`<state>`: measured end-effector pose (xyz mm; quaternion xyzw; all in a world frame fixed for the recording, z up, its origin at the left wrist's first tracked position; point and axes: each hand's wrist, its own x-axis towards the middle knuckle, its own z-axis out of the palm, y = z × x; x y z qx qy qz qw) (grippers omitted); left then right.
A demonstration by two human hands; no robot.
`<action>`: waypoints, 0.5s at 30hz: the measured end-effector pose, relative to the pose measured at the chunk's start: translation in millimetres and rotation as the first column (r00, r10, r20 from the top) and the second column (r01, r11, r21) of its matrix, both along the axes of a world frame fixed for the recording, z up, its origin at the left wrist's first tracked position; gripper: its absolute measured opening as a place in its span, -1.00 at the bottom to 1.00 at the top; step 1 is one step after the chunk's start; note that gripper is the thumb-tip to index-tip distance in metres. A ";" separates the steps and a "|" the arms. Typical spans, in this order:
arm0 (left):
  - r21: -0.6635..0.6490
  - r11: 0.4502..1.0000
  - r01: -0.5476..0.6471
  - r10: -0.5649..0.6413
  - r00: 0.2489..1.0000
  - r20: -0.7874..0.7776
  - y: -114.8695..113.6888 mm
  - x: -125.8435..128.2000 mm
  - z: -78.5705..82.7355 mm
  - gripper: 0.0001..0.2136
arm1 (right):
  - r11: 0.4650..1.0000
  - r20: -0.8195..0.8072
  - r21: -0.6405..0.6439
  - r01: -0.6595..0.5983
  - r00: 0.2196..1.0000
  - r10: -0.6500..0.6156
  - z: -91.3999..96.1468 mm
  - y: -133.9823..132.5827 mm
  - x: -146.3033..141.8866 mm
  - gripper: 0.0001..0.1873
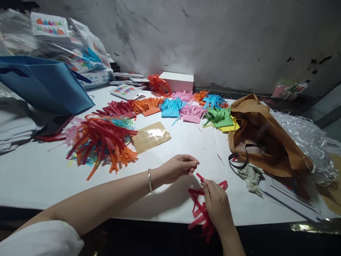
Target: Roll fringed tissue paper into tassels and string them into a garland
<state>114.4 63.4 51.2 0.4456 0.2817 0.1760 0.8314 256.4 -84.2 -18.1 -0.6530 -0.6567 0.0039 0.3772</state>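
Observation:
My right hand (217,203) is closed on a red paper tassel (198,209) near the table's front edge. A short twisted end pokes up between thumb and finger, and the loose strips hang below the hand. Just above and to the left, my left hand (183,166) has its thumb and fingers pinched together, apart from the tassel. Whatever is in that pinch, if anything, is too small to make out. To the left lies a pile of red and orange tassels (103,138), beside a gold sheet of round clear stickers (151,137).
Fringed paper bundles, such as the blue one (170,108) and the green one (221,117), line the back. A brown bag (266,142) gapes open at right, near a crumpled cloth (252,177). A blue bag (45,85) stands at left; a white box (177,82) sits by the wall.

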 end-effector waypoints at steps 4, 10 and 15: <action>0.171 0.985 0.014 -0.018 1.000 0.023 19.4 74.4 15.8 -0.72 | 1.000 -0.010 0.009 0.017 1.000 -0.017 2.1 1.4 -1.2 -0.66; 0.344 0.939 0.021 -0.030 0.999 0.022 42.1 213.5 22.8 -0.82 | 1.000 -0.016 0.001 0.024 1.000 -0.024 3.5 -0.1 -2.3 -0.70; 0.422 0.904 0.066 -0.059 0.998 -0.030 49.0 239.4 11.8 -0.83 | 0.999 -0.041 -0.018 0.033 0.999 -0.034 5.2 -1.4 -1.9 -0.72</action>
